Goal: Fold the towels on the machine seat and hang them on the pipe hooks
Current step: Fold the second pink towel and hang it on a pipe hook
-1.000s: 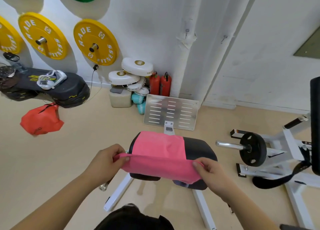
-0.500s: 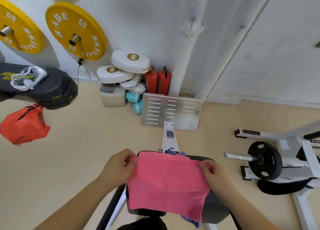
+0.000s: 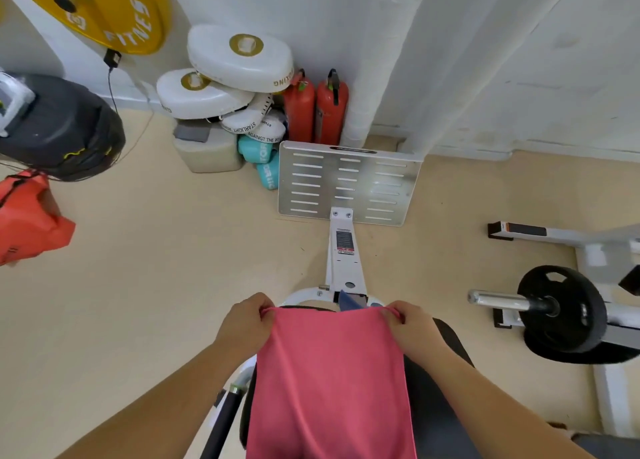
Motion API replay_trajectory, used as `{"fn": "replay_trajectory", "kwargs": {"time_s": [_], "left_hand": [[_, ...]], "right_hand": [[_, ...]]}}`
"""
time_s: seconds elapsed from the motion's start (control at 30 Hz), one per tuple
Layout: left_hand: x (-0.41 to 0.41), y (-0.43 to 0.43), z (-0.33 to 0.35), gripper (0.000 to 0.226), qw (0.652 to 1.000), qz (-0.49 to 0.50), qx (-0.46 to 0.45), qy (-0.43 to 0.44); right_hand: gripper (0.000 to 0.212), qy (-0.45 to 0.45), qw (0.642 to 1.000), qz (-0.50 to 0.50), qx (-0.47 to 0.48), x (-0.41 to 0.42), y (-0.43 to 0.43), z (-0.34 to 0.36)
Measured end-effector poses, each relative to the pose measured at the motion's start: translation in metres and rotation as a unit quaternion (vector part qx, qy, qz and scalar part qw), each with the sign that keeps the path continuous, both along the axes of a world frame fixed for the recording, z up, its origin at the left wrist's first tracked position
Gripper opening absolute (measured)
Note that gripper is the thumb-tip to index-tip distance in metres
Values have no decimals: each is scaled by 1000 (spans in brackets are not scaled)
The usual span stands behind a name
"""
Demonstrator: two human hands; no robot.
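A pink towel [image 3: 329,382] hangs spread flat over the black machine seat [image 3: 433,399], covering most of it. My left hand [image 3: 244,327] pinches the towel's far left corner and my right hand [image 3: 414,327] pinches its far right corner. A corner of a blue towel [image 3: 348,301] peeks out just beyond the pink towel's far edge. The white wall pipe [image 3: 381,53] rises in the corner ahead; its hooks are out of view.
A slotted metal footplate [image 3: 349,185] stands ahead on the machine's white beam. Red extinguishers [image 3: 315,108], white pads and a jug crowd the wall. A black weight plate on a bar [image 3: 561,313] lies right; a black bag and an orange bag [image 3: 27,216] hang left.
Both hands raised the towel's near edge and carried it over toward the footplate, so it now lies long over the seat. The camera tilted further down and closer.
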State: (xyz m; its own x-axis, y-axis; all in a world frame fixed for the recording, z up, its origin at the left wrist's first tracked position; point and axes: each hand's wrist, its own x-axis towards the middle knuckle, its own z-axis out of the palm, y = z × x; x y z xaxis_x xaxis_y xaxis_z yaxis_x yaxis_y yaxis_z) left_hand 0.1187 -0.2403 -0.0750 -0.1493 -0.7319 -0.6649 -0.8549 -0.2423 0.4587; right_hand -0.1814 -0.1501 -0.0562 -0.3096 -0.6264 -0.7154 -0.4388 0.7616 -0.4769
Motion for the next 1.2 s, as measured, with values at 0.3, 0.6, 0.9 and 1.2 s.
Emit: {"fn": "replay_trajectory", "kwargs": {"time_s": [0.3,0.6,0.9,1.2], "left_hand": [[-9,6,-51,10,992,-102,61,-40],[-18,-7,-49,21,985,-161,56,-24],[-7,-19,-5,25,994,13,56,98],[9,-23,83,14,948,184,94,241]], "right_hand": [[21,49,986,138,80,-6,-2,-55],[18,88,963,233,102,-15,-14,-75],[13,-47,998,-41,-20,-11,-25,-15],[13,-77,975,-164,-128,-23,5,72]]}}
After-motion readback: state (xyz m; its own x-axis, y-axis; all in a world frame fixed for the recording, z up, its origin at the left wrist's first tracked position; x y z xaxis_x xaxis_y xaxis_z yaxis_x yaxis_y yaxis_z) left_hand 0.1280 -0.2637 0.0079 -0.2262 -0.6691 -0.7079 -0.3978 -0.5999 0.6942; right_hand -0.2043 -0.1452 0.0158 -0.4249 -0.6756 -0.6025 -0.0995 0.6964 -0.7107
